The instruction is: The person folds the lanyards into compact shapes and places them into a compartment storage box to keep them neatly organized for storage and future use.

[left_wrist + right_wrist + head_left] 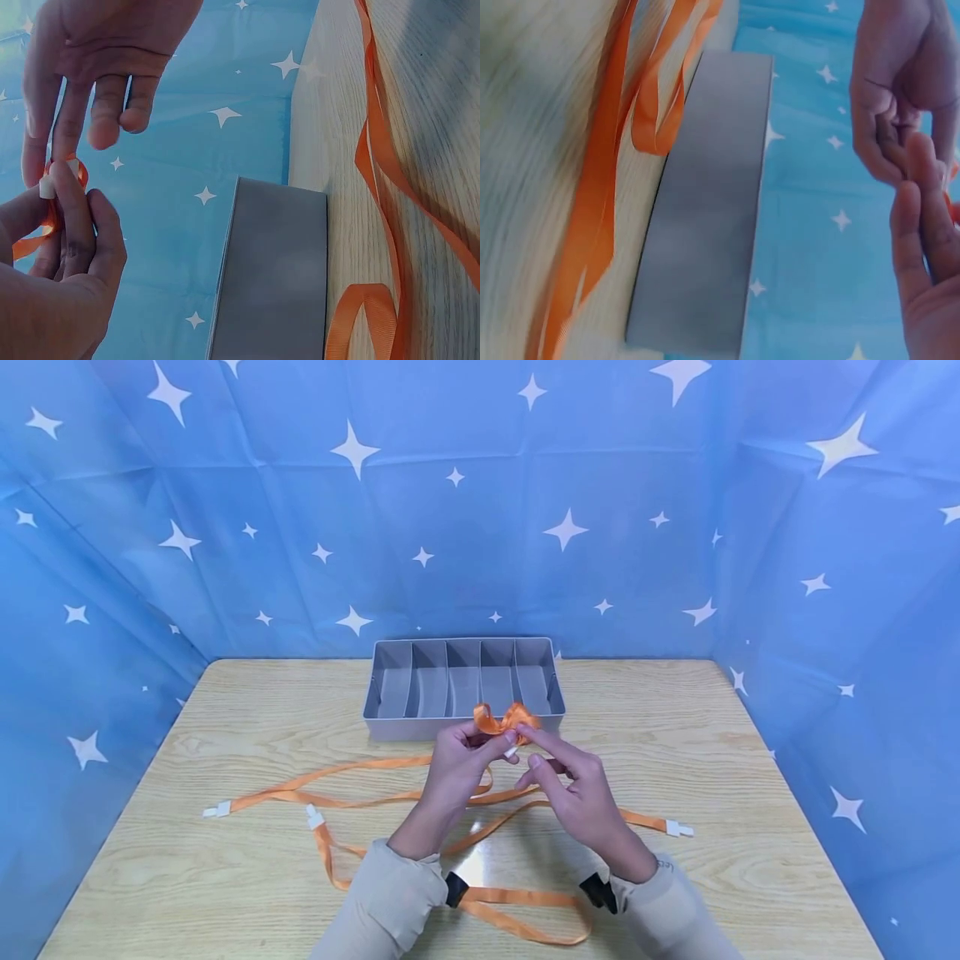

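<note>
My left hand [457, 768] pinches a bunched orange lanyard [517, 717] between thumb and fingers, just in front of the grey divided box. A small white end piece [47, 187] on the lanyard shows by the left thumb. From the right, my right hand [588, 797] reaches in with its index finger extended, touching the looped ribbon; its thumb stands apart from it. In the right wrist view, the right hand's [930, 262] fingers look fairly straight, and the held lanyard is mostly hidden behind the hands.
Behind the hands stands the grey box [463, 728] with several compartments. More orange lanyards lie loosely across the wooden table [187, 877], with white clips [217, 809] at the left, a clip [315, 816] nearer the middle and another clip [678, 829] at the right. A blue star-patterned curtain [465, 527] surrounds the table.
</note>
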`<move>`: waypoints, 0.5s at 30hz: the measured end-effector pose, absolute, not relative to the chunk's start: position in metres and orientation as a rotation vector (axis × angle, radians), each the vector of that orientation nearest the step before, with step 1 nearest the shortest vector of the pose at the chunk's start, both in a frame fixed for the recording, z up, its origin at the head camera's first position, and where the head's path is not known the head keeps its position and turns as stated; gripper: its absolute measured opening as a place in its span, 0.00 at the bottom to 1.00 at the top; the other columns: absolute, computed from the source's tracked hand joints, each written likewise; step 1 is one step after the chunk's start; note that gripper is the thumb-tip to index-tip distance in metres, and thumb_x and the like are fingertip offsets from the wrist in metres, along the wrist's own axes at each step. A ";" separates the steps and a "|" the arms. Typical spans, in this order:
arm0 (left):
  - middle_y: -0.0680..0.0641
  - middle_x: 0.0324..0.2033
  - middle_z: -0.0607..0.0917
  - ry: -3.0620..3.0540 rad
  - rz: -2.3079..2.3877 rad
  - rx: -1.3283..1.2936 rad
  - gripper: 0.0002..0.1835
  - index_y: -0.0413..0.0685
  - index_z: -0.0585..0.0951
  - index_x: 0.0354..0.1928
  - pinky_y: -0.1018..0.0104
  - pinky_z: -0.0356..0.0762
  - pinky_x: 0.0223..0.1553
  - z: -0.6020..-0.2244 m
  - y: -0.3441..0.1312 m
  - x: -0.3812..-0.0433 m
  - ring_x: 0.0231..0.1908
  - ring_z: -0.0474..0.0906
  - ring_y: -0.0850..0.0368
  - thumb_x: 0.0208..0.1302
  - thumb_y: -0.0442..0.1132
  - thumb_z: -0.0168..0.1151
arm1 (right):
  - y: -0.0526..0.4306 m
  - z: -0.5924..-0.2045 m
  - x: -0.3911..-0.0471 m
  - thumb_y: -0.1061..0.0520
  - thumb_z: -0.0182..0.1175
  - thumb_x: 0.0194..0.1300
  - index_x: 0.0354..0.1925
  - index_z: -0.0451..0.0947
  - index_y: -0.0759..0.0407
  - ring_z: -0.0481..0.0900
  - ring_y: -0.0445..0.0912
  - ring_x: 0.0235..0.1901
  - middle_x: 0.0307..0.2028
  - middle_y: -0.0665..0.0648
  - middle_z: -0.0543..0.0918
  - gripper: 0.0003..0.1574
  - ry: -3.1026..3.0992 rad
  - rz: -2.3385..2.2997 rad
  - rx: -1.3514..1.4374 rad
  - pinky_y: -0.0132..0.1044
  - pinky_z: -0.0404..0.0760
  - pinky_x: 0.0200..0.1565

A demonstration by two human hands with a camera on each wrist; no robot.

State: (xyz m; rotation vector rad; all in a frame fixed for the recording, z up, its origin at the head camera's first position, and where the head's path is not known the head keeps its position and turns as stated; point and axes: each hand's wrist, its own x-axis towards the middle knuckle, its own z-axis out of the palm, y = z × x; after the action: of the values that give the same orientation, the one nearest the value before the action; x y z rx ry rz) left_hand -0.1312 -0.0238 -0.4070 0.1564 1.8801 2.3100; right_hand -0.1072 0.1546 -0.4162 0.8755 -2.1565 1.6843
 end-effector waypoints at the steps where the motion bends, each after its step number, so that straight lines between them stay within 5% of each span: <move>1: 0.44 0.37 0.87 1.887 2.308 0.147 0.13 0.36 0.85 0.46 0.65 0.81 0.41 -0.407 -0.024 -0.131 0.32 0.85 0.55 0.65 0.39 0.68 | 0.155 -0.416 -0.106 0.77 0.51 0.68 0.65 0.72 0.68 0.87 0.46 0.28 0.50 0.66 0.84 0.28 -2.157 1.721 0.860 0.27 0.64 0.13; 7: 0.44 0.35 0.88 1.935 2.300 0.098 0.13 0.36 0.86 0.44 0.67 0.81 0.39 -0.407 -0.023 -0.132 0.30 0.84 0.55 0.64 0.39 0.70 | 0.153 -0.422 -0.106 0.77 0.48 0.70 0.62 0.74 0.71 0.86 0.47 0.23 0.24 0.59 0.84 0.24 -2.070 1.828 0.758 0.27 0.56 0.09; 15: 0.39 0.31 0.87 2.116 2.273 0.079 0.11 0.31 0.85 0.43 0.69 0.82 0.32 -0.410 -0.030 -0.142 0.27 0.85 0.53 0.63 0.34 0.69 | 0.154 -0.427 -0.120 0.76 0.57 0.66 0.47 0.82 0.73 0.85 0.43 0.26 0.39 0.68 0.87 0.13 -2.020 1.725 0.493 0.28 0.62 0.14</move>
State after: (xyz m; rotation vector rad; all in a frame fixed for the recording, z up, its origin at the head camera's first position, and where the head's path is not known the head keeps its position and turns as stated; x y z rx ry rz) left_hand -0.1419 -0.0302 -0.4101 0.0795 2.1159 2.2734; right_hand -0.1204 0.1539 -0.4272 0.4932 -2.0197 1.7246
